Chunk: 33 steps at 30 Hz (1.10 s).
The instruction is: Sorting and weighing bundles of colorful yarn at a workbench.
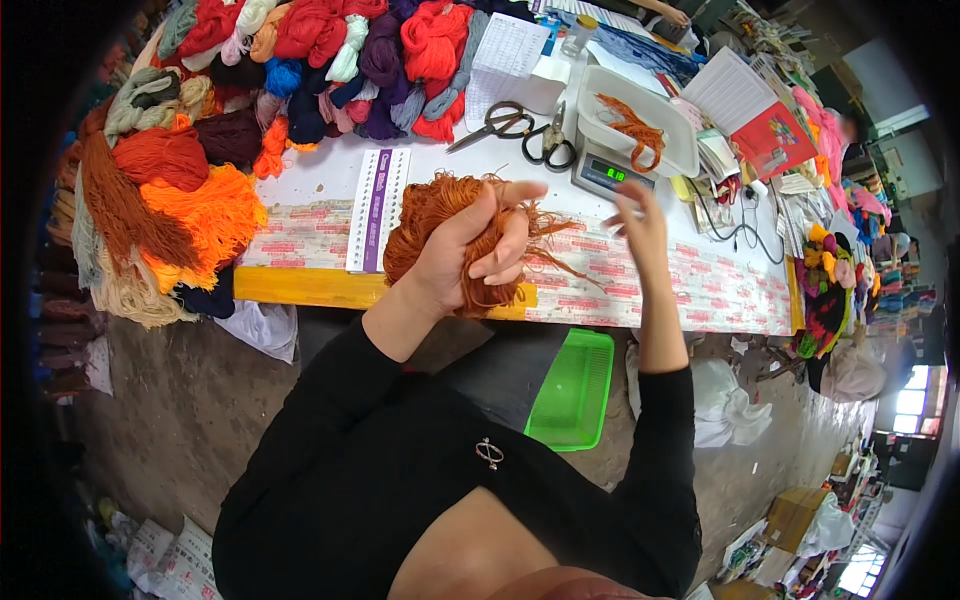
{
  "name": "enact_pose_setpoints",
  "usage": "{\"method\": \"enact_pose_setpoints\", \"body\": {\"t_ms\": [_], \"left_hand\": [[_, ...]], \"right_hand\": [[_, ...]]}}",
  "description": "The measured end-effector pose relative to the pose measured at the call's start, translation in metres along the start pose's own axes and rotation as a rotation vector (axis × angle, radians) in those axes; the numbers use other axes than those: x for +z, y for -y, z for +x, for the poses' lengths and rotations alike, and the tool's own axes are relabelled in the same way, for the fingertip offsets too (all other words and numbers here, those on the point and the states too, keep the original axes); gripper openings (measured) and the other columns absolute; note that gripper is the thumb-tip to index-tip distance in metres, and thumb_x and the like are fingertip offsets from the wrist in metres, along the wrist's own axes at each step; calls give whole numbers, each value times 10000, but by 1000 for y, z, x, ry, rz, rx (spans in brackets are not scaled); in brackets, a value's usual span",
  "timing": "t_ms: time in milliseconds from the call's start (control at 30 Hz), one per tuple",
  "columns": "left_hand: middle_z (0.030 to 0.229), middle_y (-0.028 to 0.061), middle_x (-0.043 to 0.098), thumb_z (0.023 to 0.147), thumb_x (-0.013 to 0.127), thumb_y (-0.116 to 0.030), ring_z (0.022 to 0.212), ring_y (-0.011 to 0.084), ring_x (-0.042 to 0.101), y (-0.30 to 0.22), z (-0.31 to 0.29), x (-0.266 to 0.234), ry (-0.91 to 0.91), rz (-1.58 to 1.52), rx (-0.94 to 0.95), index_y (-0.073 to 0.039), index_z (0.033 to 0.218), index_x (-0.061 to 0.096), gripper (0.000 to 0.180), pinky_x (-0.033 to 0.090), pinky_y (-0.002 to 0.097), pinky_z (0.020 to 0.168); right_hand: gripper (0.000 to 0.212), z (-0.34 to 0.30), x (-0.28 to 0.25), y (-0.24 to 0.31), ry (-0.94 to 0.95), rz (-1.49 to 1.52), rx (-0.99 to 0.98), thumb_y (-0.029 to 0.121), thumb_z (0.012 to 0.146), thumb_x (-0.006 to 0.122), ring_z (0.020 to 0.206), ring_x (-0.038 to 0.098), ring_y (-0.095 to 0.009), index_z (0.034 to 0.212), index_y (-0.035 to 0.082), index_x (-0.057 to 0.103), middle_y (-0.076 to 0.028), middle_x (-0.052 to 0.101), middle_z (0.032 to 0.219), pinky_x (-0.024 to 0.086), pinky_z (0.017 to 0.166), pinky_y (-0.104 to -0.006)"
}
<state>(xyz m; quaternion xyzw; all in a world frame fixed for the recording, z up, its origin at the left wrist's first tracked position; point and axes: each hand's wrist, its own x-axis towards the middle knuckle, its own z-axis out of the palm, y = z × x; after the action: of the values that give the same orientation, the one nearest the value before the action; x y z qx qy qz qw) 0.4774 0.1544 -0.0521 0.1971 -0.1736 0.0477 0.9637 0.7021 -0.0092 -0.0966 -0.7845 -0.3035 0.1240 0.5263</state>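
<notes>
A thick bundle of rust-orange yarn (415, 220) is gripped in my left hand (465, 250) above the table's front edge. Its cut ends fan out to the right past my fingers. My right hand (643, 235) is raised over the table to the right, apart from the bundle, with its fingers parted and nothing seen in them. Just beyond it stands a digital scale (597, 176) with a lit green display. On the scale sits a clear plastic tray (688, 150) holding a small tangle of rust-orange strands (632, 128).
Two pairs of black-handled scissors (510, 122) lie left of the scale. A spiral-edged card strip (377, 210) rests beside the bundle. Coloured yarn hanks (190, 215) pile up at left and back. A green basket (575, 390) is below the table. Someone else's hand (675, 15) shows far back.
</notes>
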Motion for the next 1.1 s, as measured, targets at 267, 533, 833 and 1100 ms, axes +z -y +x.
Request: {"method": "enact_pose_setpoints", "body": {"t_ms": [267, 533, 833, 1100], "left_hand": [[1030, 154, 552, 931, 406, -372, 921, 219, 564, 7, -2, -2, 4, 27, 25, 36, 1195, 471, 491, 414, 412, 951], [1346, 262, 324, 941, 362, -376, 1235, 353, 376, -1, 2, -4, -104, -165, -47, 0, 1300, 348, 520, 435, 413, 952], [1401, 257, 220, 927, 346, -448, 1287, 353, 294, 19, 6, -1, -53, -266, -262, -156, 1412, 181, 590, 513, 354, 827], [1372, 237, 240, 911, 352, -491, 1254, 338, 315, 17, 2, 5, 30, -255, -245, -175, 1416, 137, 634, 539, 342, 761]], "right_hand": [[356, 92, -15, -113, -243, -596, -186, 141, 814, 562, 824, 611, -344, 1135, 23, 463, -214, 581, 1048, 472, 716, -402], [151, -67, 49, 14, 1042, -366, 286, 127, 844, 510, 534, 578, -196, 840, -4, 586, -97, 575, 623, 456, 502, -304], [250, -51, -14, 98, 373, 222, 217, 191, 932, 460, 390, 334, -22, 1055, -3, 557, 50, 401, 518, 235, 352, -176], [185, -93, -4, 132, 880, -147, 130, 207, 915, 487, 411, 502, -115, 935, 33, 546, -37, 484, 513, 388, 408, -254]]}}
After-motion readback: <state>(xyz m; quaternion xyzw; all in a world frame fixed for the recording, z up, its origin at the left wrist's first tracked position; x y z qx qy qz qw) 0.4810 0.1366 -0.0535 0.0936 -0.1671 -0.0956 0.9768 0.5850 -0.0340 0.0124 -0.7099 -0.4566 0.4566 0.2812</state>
